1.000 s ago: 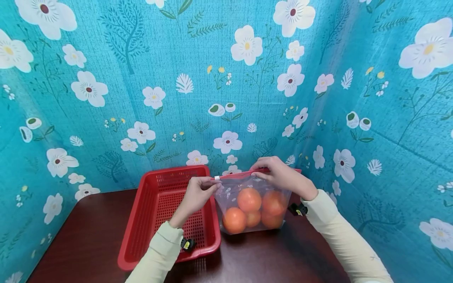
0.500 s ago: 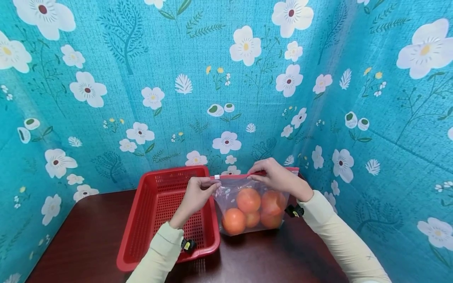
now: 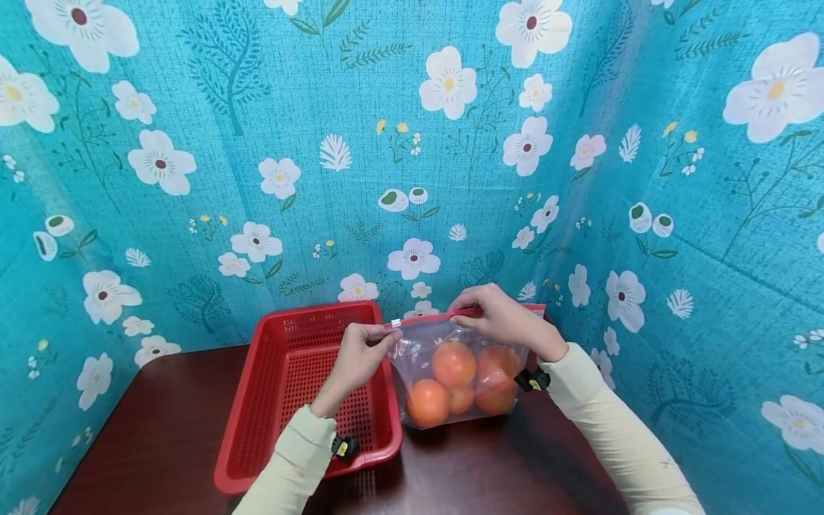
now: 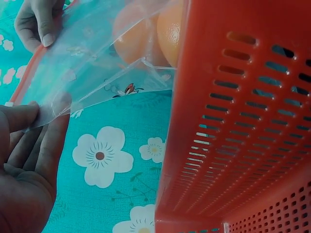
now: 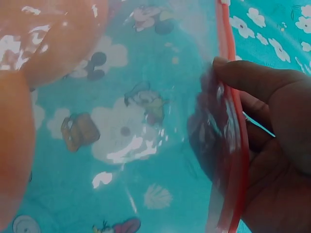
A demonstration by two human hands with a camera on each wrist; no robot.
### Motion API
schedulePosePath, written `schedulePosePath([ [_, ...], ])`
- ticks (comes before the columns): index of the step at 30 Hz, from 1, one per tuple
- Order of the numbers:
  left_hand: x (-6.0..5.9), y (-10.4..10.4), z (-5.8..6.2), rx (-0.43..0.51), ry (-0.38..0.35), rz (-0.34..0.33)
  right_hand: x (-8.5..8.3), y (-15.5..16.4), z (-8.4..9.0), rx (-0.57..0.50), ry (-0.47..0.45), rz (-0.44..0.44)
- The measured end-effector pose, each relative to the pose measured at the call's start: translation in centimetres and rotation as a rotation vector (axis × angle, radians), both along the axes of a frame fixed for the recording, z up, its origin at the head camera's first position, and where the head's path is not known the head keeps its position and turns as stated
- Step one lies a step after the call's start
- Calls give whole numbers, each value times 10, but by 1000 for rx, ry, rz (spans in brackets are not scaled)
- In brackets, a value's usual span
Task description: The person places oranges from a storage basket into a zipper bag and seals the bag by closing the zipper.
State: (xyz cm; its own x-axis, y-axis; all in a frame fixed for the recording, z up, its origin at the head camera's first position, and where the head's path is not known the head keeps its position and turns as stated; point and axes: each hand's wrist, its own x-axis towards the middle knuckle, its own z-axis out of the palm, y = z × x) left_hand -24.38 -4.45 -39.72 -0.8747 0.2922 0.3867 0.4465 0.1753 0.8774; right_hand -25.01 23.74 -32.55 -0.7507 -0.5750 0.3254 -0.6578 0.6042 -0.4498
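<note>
A clear zip bag (image 3: pixel 450 343) with a red seal strip (image 3: pixel 444 318) stands on the dark table, holding several orange fruits (image 3: pixel 453 363). My left hand (image 3: pixel 363 350) pinches the bag's top left corner by the white slider; in the left wrist view the fingers (image 4: pixel 29 145) clamp the plastic edge (image 4: pixel 73 97). My right hand (image 3: pixel 498 315) pinches the red seal near the middle of the top. In the right wrist view its fingers (image 5: pixel 257 82) and thumb press the red strip (image 5: pixel 235 145), with the fruits (image 5: pixel 53 39) close by.
A red perforated basket (image 3: pixel 283 436) sits on the table left of the bag, touching it; its wall (image 4: pixel 243 121) fills the left wrist view. The dark wooden table (image 3: pixel 161 443) is walled by teal flowered cloth (image 3: pixel 412 143) on three sides.
My right hand has slid a little to the left along the red seal strip. The left hand and the bag have stayed almost still.
</note>
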Motion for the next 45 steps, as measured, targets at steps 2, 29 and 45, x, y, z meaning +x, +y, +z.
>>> schedulePosePath([
  [2, 0, 1, 0, 7, -6, 2, 2, -4, 1, -2, -17, 0],
  [29, 23, 1, 30, 32, 37, -41, 0, -85, 0, 4, 129, 151],
  [45, 28, 2, 34, 0, 28, 4, -1, -86, 3, 27, 146, 181],
])
